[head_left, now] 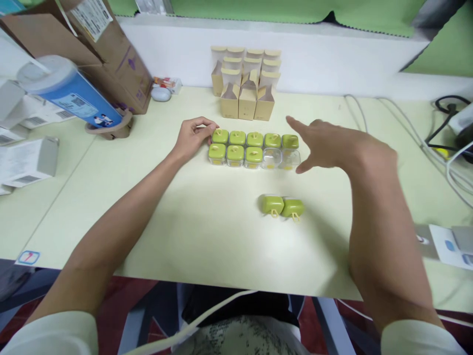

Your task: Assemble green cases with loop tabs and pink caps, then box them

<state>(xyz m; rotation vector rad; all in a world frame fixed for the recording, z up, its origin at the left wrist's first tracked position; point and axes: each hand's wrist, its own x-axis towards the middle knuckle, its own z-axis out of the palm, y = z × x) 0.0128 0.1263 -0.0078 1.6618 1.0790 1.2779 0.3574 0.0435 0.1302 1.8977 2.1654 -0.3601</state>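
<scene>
Two rows of small clear containers (272,158) stand side by side on the table; most wear green lids (237,138) with pale loop handles. Two containers at the front row's right end are uncovered, with something yellow at the bottom. My left hand (194,135) is at the left end, its fingers closed on the edge of the end green-lidded container (220,136). Past the right end hovers my right hand (323,143), thumb and index finger spread apart with nothing between them. Nearer me, two loose green lids (272,204) lie on their sides, handles toward me.
Several open cardboard boxes (247,101) are grouped against the back wall. At left are a large carton (125,74), a blue canister (88,98) and white boxes (31,160). Cables (414,130) run across the right side. A pale mouse-shaped object (161,94) sits near the carton.
</scene>
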